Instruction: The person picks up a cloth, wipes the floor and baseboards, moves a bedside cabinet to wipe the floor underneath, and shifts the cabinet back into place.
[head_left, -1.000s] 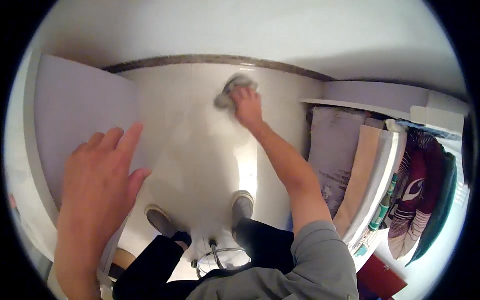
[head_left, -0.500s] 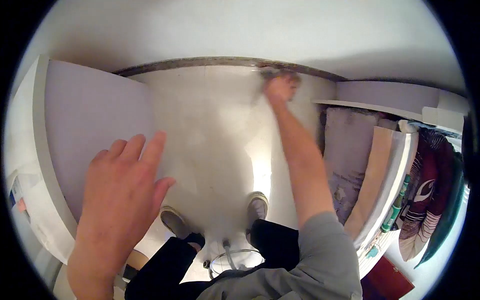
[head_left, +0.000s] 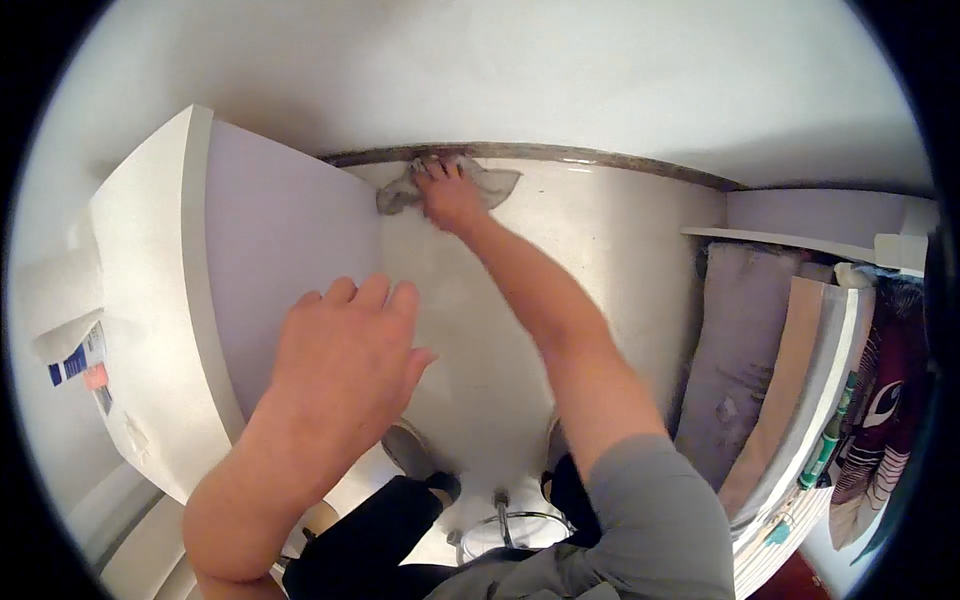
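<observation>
A crumpled grey cleaning cloth (head_left: pixel 497 184) lies spread on the pale floor (head_left: pixel 480 320) by the far wall. My right hand (head_left: pixel 452 198) presses down on it with bent fingers, and cloth shows on both sides of the hand. The cloth is near the dark skirting strip (head_left: pixel 620 157) and the far corner of the left panel. My left hand (head_left: pixel 345 345) hangs in the air closer to me with nothing in it, its fingers loosely bent and the thumb apart.
A white cabinet with a lilac side panel (head_left: pixel 290 240) stands at the left. On the right, folded textiles (head_left: pixel 740 330) fill a space below a white shelf edge (head_left: pixel 790 242). A round metal ring base (head_left: pixel 515 528) is between my feet, beside a grey shoe (head_left: pixel 408 450).
My right hand has swept the cloth leftward along the wall's foot toward the left cabinet. The view has shifted left, and my left hand stays raised and empty.
</observation>
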